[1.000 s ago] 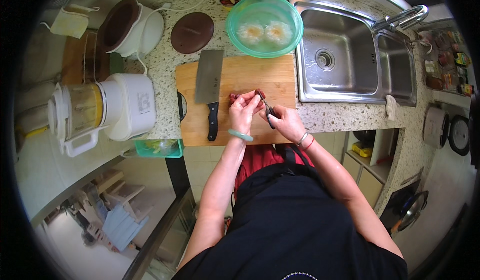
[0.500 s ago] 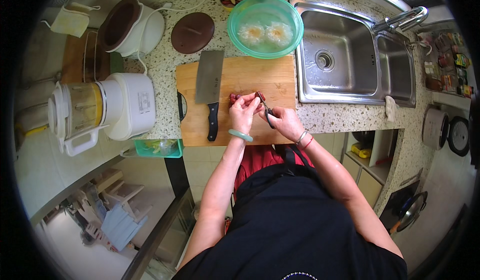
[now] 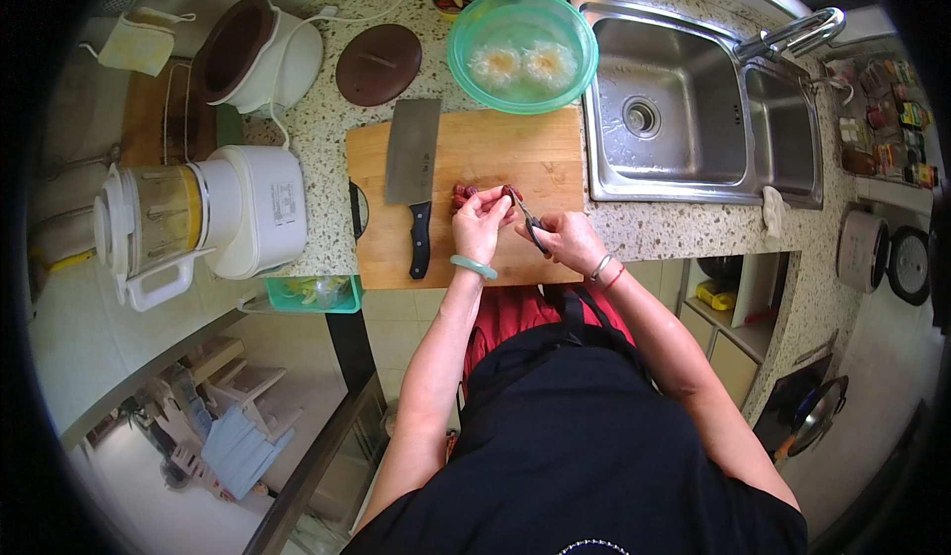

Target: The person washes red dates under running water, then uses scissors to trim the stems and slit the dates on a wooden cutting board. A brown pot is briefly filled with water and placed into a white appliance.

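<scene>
Over the wooden cutting board [image 3: 505,149], my left hand [image 3: 477,226] pinches a small dark-red dried fruit, apparently a red date [image 3: 510,192], between thumb and fingers. My right hand [image 3: 573,242] grips black-handled scissors [image 3: 536,228], their blades reaching up to the fruit. A few more dark-red dates [image 3: 460,195] lie on the board just beyond my left hand, which partly hides them. To the left, a cleaver [image 3: 412,154] with a black handle rests flat on the board, its handle toward me.
Behind the board stands a green bowl [image 3: 458,71] holding two pale, frilly clumps in water. A steel double sink [image 3: 684,159] is at the right. On the left are a brown lid [image 3: 378,64], a white cooker [image 3: 287,69] and a blender [image 3: 258,213]. A small dish [image 3: 444,2] sits at the back.
The whole view has shifted very slightly. Both hands stay close together over the board, with the scissors still at the date; only small finger and blade movements show.
</scene>
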`<state>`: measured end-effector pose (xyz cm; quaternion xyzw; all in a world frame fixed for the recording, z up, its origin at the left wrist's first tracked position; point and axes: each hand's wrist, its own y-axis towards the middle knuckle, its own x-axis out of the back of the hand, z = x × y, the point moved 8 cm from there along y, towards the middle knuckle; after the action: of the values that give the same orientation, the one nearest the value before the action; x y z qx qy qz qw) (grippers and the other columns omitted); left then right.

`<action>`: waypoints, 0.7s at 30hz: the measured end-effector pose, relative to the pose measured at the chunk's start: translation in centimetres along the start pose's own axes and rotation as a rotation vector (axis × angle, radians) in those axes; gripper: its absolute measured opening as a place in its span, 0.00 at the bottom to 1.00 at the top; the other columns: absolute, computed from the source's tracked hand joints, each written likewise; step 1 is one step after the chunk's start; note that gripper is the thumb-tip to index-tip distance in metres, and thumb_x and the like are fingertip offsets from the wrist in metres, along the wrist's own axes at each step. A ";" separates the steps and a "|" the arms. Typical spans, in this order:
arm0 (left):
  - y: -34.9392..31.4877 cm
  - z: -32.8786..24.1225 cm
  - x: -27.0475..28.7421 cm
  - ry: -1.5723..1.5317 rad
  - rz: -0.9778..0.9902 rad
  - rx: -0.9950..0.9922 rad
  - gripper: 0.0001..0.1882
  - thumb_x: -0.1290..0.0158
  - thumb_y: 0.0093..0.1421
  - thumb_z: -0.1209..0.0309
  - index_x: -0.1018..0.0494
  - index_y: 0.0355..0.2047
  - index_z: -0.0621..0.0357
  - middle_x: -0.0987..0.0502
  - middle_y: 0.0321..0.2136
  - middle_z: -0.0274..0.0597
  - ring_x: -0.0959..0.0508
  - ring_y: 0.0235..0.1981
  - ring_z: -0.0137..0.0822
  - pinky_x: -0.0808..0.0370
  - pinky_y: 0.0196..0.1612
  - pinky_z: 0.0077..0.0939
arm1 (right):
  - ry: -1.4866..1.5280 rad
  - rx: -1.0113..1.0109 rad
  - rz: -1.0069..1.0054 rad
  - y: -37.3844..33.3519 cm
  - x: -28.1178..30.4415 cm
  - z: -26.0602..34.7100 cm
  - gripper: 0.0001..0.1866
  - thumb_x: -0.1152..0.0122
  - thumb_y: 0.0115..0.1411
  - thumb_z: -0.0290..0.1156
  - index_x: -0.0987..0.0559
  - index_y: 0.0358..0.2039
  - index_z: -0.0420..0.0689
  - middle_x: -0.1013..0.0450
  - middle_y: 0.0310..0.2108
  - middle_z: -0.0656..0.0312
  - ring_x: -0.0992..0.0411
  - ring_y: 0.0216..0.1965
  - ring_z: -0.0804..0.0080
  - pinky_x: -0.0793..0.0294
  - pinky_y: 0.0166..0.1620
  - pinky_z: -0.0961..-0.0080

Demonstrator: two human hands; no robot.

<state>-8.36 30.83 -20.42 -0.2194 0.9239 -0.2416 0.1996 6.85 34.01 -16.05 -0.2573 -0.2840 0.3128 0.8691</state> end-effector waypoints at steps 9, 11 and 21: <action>-0.2 0.2 0.1 0.052 -0.015 -0.038 0.10 0.46 0.58 0.79 0.28 0.41 0.68 0.22 0.35 0.43 0.21 0.31 0.30 0.20 0.37 0.22 | -0.052 -0.010 -0.026 0.5 -0.3 -0.6 0.32 0.43 0.53 0.61 0.22 0.17 0.40 0.26 0.15 0.57 0.25 0.18 0.70 0.27 0.26 0.73; -0.3 0.4 0.2 0.038 -0.026 -0.026 0.10 0.46 0.58 0.79 0.28 0.41 0.68 0.22 0.35 0.43 0.21 0.31 0.29 0.20 0.36 0.22 | -0.059 -0.023 0.005 0.5 -0.3 -0.6 0.31 0.42 0.53 0.60 0.22 0.16 0.40 0.26 0.14 0.58 0.26 0.17 0.72 0.27 0.24 0.74; -1.1 0.0 -1.2 -0.230 0.075 0.050 0.15 0.47 0.60 0.77 0.33 0.47 0.62 0.25 0.37 0.40 0.23 0.35 0.31 0.21 0.42 0.27 | 0.039 -0.012 -0.034 -0.1 0.4 -0.4 0.29 0.41 0.54 0.57 0.22 0.22 0.39 0.26 0.17 0.54 0.25 0.19 0.65 0.27 0.25 0.69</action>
<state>-7.04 30.55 -19.47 -0.2058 0.8962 -0.2299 0.3187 7.46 34.11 -16.13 -0.2637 -0.2733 0.2912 0.8780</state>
